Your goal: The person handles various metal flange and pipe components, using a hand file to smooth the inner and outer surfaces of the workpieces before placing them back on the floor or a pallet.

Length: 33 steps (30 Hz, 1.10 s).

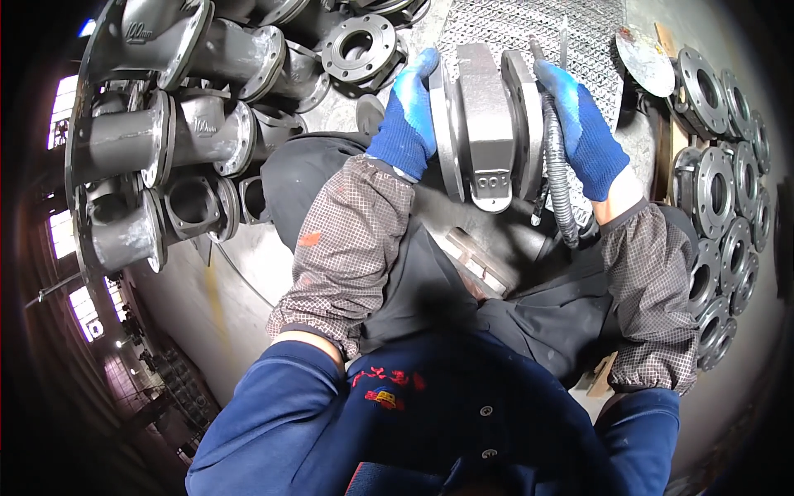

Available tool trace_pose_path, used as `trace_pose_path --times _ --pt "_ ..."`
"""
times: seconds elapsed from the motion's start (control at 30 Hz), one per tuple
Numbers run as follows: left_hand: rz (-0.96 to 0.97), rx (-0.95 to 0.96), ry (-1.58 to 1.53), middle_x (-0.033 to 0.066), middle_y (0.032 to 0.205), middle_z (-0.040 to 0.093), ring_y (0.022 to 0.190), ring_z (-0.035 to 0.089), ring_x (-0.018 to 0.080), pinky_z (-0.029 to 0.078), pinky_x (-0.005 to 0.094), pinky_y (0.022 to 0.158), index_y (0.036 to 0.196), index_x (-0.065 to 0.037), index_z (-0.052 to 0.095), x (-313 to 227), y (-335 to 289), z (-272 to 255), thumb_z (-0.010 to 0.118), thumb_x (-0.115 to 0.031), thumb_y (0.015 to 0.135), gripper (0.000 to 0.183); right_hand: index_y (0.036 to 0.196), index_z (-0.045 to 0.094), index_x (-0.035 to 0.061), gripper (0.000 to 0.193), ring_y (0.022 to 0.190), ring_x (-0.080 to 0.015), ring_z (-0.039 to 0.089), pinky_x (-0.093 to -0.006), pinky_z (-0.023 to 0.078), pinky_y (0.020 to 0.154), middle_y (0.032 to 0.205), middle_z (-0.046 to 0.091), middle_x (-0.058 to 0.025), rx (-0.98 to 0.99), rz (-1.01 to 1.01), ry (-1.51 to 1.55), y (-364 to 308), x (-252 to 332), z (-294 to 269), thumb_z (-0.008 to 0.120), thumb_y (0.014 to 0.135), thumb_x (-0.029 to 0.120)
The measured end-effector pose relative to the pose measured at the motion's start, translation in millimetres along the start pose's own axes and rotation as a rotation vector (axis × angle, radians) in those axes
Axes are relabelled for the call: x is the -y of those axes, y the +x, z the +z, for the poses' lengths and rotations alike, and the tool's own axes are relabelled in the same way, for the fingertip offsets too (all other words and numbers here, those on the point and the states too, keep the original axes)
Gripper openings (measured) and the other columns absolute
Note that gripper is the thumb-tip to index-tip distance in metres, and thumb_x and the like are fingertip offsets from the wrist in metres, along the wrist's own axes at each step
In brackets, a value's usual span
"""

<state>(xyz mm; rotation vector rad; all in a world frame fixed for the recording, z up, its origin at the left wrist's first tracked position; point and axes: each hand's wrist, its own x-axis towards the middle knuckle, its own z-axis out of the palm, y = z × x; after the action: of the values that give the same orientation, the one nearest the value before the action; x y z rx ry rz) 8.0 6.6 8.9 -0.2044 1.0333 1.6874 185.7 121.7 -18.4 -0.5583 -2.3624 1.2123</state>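
Note:
Between my two gloved hands stands a grey cast-metal flanged valve body (488,107), with a round flange on each side and a boxy middle. My left hand (409,116), in a blue coated glove, is closed on the left flange. On the other side, my right hand (583,124) grips the right flange from outside; some of its fingers are hidden behind the metal. A ribbed grey hose (559,186) hangs down between the right flange and my right hand. Below the casting, a metal bar-like piece (480,263) lies between my legs.
Grey flanged pipe castings (124,149) are stacked at the left. Another flanged casting (360,48) sits at the far left of my hands. A patterned metal plate (600,50) lies beyond them, with a round pale disc (645,62) beside it. More flanged castings (715,186) are piled at the right.

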Motion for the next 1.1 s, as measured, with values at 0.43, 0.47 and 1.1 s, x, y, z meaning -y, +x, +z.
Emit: trace_pose_path --times 0.43,0.47,1.1 --pt "0.159 0.013 0.14 0.0074 0.089 0.064 0.082 0.06 0.0196 0.051 0.032 0.077 0.094 -0.006 0.062 -5.5 14.8 -6.6 0.056 -0.019 0.085 0.017 0.089 0.06 -0.005 0.047 0.063 -0.0172 0.052 -0.0297 0.042 0.059 0.072 0.058 -0.0111 -0.19 0.155 0.321 -5.0 10.5 14.5 0.046 0.09 0.039" --pt "0.155 0.011 0.139 0.0074 0.089 0.064 0.082 0.06 0.0196 0.051 0.032 0.077 0.094 -0.006 0.062 -4.5 20.0 -9.1 0.056 -0.019 0.085 0.017 0.087 0.06 -0.0056 0.048 0.063 -0.0176 0.052 -0.0306 0.043 0.06 0.07 0.058 -0.011 -0.181 0.413 0.353 -0.4 7.4 15.8 0.047 0.089 0.041" --pt "-0.132 0.443 -0.335 0.0186 0.104 0.059 0.096 0.058 0.0326 0.046 0.0456 0.087 0.108 0.002 0.053 -4.2 30.5 35.7 0.051 -0.022 0.088 0.032 0.113 0.056 -0.0016 0.04 0.082 -0.0183 0.06 -0.029 0.046 0.073 0.098 0.062 -0.0173 -0.224 0.011 -0.286 1.6 -52.2 -32.8 0.044 0.093 0.031"
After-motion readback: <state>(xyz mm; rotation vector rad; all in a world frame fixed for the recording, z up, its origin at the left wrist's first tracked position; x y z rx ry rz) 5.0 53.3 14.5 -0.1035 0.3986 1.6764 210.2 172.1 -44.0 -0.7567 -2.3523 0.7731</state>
